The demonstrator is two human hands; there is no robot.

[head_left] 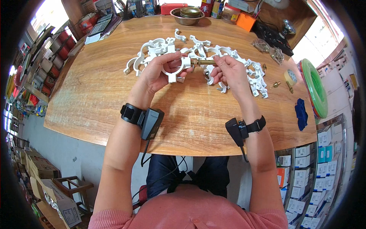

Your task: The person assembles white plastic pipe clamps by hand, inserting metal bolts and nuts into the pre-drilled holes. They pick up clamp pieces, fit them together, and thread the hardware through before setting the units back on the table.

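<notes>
My left hand (155, 73) is closed around a white ring-shaped pipe clamp (172, 78), held just above the wooden table. A brass-coloured anchor bolt (205, 62) lies level against the clamp's right side, its near end at the clamp's collar. The fingers of my right hand (233, 72) pinch the bolt's far right end. Whether the thread sits inside the clamp cannot be made out. Behind both hands spreads a pile of white pipe clamps (154, 47), some as open halves, with more clamps (257, 81) to the right.
Loose brass bolts (288, 87), a tape roll (290, 77), a dark blue cloth (301, 114) and a green hose coil (316, 89) lie at the right. Clear plastic bags (268, 49) sit behind them. A metal bowl (183, 18) stands at the back. The wooden table (95, 103) has a curved-looking front edge.
</notes>
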